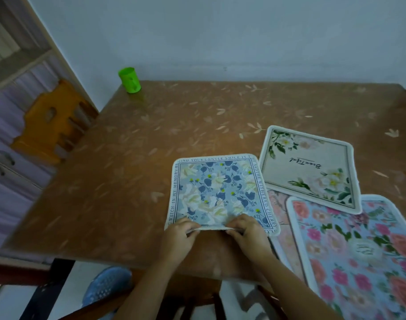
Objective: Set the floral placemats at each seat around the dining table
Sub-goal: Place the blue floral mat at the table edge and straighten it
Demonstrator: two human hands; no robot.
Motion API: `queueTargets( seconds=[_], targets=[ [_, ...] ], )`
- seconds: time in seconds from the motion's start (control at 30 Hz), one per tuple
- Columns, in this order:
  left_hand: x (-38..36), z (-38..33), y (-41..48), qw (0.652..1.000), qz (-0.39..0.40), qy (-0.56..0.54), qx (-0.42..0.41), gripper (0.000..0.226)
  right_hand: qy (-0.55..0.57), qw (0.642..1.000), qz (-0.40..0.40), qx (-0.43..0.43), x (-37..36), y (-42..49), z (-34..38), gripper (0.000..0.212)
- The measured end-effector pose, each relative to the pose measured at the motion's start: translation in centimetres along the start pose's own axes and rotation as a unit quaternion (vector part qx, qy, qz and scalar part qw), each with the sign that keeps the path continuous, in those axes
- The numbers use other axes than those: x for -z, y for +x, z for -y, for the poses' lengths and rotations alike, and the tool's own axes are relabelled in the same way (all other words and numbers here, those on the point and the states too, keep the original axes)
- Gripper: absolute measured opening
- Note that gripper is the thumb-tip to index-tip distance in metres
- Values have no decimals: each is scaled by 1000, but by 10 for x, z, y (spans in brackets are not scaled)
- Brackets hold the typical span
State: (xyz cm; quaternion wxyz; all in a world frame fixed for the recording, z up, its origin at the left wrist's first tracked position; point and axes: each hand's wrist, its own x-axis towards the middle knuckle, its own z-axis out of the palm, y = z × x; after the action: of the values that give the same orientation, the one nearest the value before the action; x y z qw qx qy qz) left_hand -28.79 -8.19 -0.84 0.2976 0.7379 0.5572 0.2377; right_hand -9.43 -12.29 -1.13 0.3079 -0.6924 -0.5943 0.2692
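brown worktop [151,139]: both hands, left [177,234] and right [248,232], pinch the blue placemat's [220,192] near edge; it looks thin, floppy, light.

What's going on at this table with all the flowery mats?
A person is laying out placemats. Their left hand and right hand both pinch the near edge of a blue floral placemat on the brown table. To its right lie three more, overlapping: a cream placemat with white flowers, a pink-rose placemat and a mostly covered pinkish placemat. A green cup stands at the far left corner.
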Motion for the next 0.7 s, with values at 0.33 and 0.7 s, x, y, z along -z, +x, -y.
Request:
queueTargets(
  seconds=[0.33, 0.7],
  targets=[
    [83, 105, -20, 997, -21, 2, 74, 10, -43, 996, 51, 65, -108, 26, 84, 10],
    [93, 124, -19, 997, -50, -4, 58, 9, -104, 989, 9, 105, -136, 29, 109, 19]
  ],
)
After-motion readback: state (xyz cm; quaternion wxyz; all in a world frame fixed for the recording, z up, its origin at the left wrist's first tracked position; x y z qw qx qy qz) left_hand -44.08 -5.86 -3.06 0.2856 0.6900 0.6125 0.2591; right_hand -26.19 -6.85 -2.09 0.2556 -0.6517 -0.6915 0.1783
